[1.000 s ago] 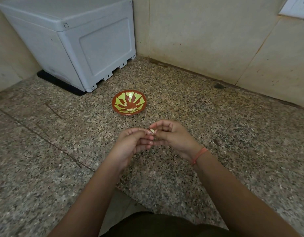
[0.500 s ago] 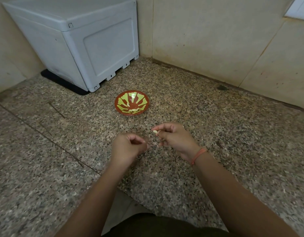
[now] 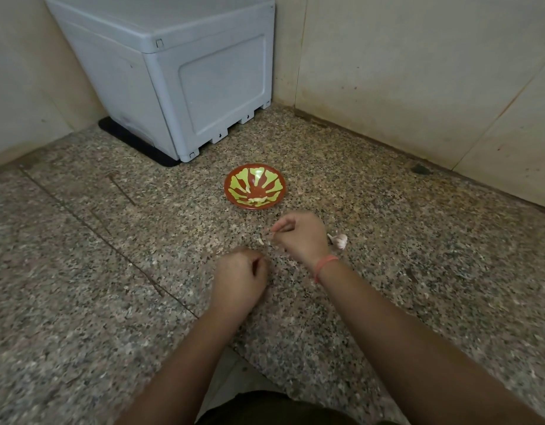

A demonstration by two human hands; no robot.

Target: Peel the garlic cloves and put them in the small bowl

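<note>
Pale cloves (image 3: 257,200) in red, yellow-green small bowl (image 3: 267,183); left hand (image 3: 239,279) and right hand (image 3: 300,237) curled, contents unclear.

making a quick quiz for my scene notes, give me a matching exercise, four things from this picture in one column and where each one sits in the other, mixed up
Things
1 small bowl
2 garlic bulb
3 grey box
4 orange band

Places
a round the right wrist
b in the corner of the walls, on a black mat
c on the stone surface, just right of the right hand
d on the stone surface, between the grey box and the right hand

Pairs: 1-d, 2-c, 3-b, 4-a
</note>
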